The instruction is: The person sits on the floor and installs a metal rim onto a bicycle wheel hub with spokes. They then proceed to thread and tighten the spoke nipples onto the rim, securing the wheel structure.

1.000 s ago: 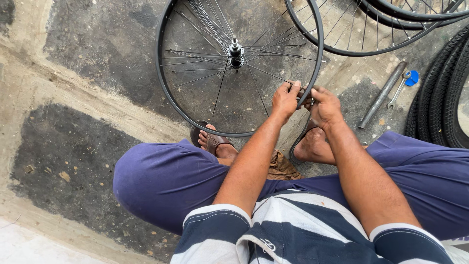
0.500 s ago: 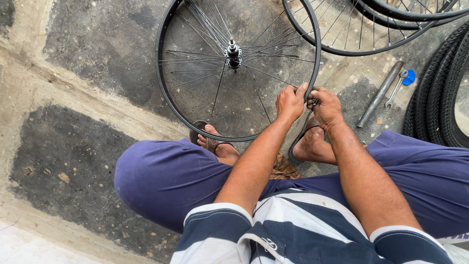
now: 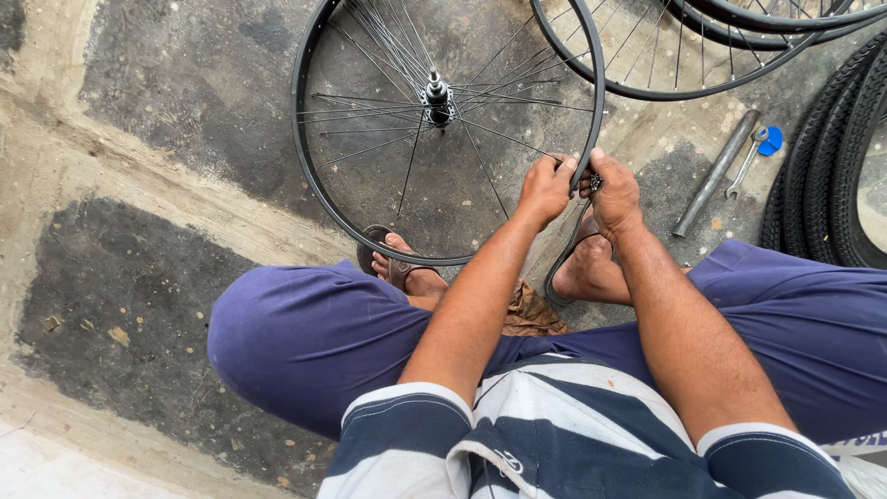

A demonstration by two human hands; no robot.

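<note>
Concrete floor (patchy): both hands (image 3: pixel 580 189) pinch wheel rim (image 3: pixel 309 176).

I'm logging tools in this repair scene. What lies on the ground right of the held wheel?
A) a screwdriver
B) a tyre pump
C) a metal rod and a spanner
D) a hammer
C: a grey metal rod and a small spanner lie side by side on the ground, right of the wheel.

black wheel rim (image 3: pixel 314 176) | blue trousers (image 3: pixel 305 342) | striped navy-white shirt (image 3: pixel 554 416) | possibly blue-handled spanner (image 3: pixel 759 148)
</note>
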